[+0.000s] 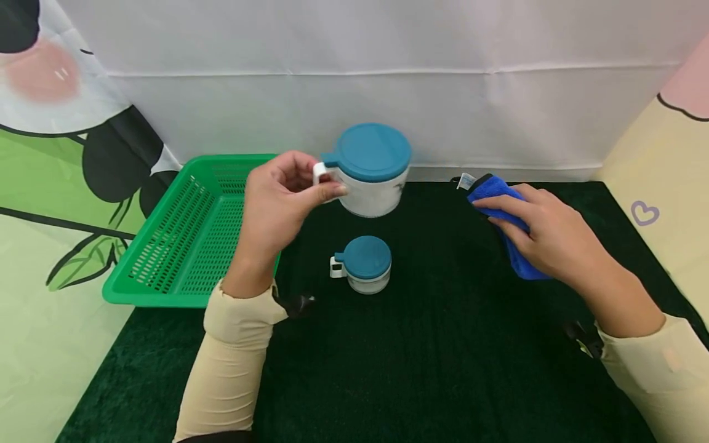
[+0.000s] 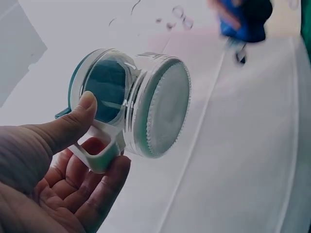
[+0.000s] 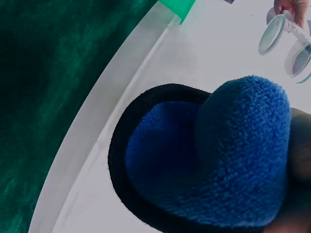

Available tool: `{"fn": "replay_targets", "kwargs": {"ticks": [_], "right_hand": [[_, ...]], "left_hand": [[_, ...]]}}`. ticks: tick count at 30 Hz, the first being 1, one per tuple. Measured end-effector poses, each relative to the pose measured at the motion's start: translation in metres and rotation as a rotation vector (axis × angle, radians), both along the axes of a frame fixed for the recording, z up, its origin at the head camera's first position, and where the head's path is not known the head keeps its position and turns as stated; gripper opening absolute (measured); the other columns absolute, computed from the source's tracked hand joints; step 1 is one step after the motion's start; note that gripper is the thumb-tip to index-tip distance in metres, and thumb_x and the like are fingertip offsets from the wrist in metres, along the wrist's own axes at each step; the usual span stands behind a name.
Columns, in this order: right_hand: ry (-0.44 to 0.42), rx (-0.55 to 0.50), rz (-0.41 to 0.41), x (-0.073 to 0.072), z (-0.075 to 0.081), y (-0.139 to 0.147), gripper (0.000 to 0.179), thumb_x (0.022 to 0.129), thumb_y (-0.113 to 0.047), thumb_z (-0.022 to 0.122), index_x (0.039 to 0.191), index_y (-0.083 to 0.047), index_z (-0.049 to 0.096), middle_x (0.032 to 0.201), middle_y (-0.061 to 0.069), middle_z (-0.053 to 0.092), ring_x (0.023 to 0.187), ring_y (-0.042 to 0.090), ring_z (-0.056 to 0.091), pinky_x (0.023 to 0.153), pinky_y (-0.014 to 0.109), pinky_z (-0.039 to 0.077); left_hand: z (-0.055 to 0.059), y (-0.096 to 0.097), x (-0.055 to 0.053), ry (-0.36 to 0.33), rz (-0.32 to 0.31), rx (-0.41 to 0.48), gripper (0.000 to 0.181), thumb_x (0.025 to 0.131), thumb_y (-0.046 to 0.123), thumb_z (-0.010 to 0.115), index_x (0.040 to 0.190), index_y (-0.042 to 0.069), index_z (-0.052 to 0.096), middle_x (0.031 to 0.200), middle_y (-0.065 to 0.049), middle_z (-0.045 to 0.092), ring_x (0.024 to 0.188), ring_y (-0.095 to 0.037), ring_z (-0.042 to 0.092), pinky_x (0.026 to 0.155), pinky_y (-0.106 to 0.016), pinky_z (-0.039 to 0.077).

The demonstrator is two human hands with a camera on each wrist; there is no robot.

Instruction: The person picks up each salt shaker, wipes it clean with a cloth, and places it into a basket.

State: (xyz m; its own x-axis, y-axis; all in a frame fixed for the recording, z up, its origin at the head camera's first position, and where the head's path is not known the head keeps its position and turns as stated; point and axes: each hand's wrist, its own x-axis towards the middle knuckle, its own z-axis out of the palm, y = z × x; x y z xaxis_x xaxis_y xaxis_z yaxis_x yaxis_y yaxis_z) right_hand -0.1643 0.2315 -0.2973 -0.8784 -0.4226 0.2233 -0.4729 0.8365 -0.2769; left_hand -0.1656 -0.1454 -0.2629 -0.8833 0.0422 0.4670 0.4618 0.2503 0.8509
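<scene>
Our left hand is gripping the large lidded jar by its handle above the desk, probably keeping its sides exposed. Our right hand, well apart, is clasping a blue cloth, its fold perhaps making a thicker pad. A small jar and green basket are resting on dark green fabric; a white backdrop is hanging behind.
</scene>
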Motion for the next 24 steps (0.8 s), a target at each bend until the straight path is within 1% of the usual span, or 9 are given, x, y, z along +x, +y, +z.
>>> {"fn": "replay_targets", "kwargs": {"ticks": [4,8,11,14,17,18,22,24], "right_hand": [[0.012,0.015,0.0,-0.001,-0.004,0.002,0.038,0.106,-0.022,0.06,0.144,-0.028,0.059,0.14,0.02,0.053,0.117,0.043,0.052,0.088,0.071,0.047],[0.021,0.022,0.001,-0.001,-0.007,0.004,0.038,0.106,-0.022,0.061,0.143,-0.027,0.06,0.137,0.019,0.055,0.113,0.041,0.053,0.084,0.068,0.049],[0.021,0.019,0.002,-0.002,-0.01,0.007,0.038,0.105,-0.021,0.061,0.143,-0.027,0.06,0.136,0.019,0.056,0.111,0.04,0.053,0.083,0.067,0.05],[0.019,0.022,0.001,-0.002,-0.011,0.009,0.038,0.105,-0.021,0.061,0.143,-0.027,0.06,0.138,0.019,0.055,0.112,0.041,0.053,0.083,0.068,0.05],[0.017,0.023,-0.001,-0.003,-0.012,0.01,0.038,0.105,-0.02,0.062,0.143,-0.027,0.06,0.138,0.019,0.055,0.114,0.042,0.053,0.084,0.069,0.05],[0.017,0.023,-0.001,-0.003,-0.013,0.01,0.038,0.105,-0.02,0.062,0.143,-0.027,0.06,0.138,0.019,0.055,0.114,0.041,0.053,0.084,0.069,0.05],[0.015,0.03,-0.002,-0.003,-0.014,0.011,0.038,0.105,-0.02,0.063,0.142,-0.026,0.061,0.136,0.018,0.056,0.113,0.041,0.054,0.084,0.068,0.05],[0.011,0.035,-0.005,-0.003,-0.015,0.011,0.038,0.105,-0.02,0.063,0.142,-0.026,0.061,0.136,0.018,0.056,0.113,0.04,0.054,0.084,0.068,0.05]], "left_hand": [[0.011,-0.029,-0.002,-0.013,0.069,0.069,0.023,0.085,0.01,0.086,0.095,-0.001,0.069,0.092,-0.009,0.073,0.086,-0.022,0.072,0.079,-0.026,0.059],[0.016,-0.058,-0.009,-0.031,0.132,0.121,0.022,0.083,0.011,0.088,0.094,0.001,0.071,0.091,-0.008,0.073,0.084,-0.02,0.07,0.078,-0.022,0.058],[0.018,-0.075,-0.016,-0.06,0.191,0.112,0.026,0.081,0.015,0.09,0.094,0.002,0.072,0.089,-0.005,0.073,0.081,-0.017,0.067,0.076,-0.019,0.057],[0.018,-0.09,-0.026,-0.1,0.24,0.115,0.028,0.079,0.017,0.091,0.094,0.002,0.072,0.087,-0.002,0.073,0.078,-0.014,0.067,0.073,-0.018,0.057],[0.017,-0.102,-0.037,-0.141,0.301,0.075,0.03,0.08,0.02,0.091,0.095,0.004,0.071,0.085,0.002,0.072,0.078,-0.011,0.066,0.072,-0.016,0.057],[0.017,-0.106,-0.041,-0.157,0.322,0.048,0.03,0.08,0.022,0.091,0.095,0.005,0.071,0.085,0.004,0.072,0.079,-0.01,0.066,0.072,-0.016,0.056],[0.012,-0.118,-0.057,-0.23,0.374,-0.025,0.034,0.081,0.028,0.09,0.099,0.008,0.07,0.084,0.008,0.069,0.081,-0.008,0.064,0.071,-0.015,0.056],[0.007,-0.125,-0.066,-0.267,0.393,-0.048,0.036,0.081,0.03,0.09,0.101,0.008,0.07,0.084,0.009,0.068,0.081,-0.008,0.064,0.07,-0.015,0.055]]}}
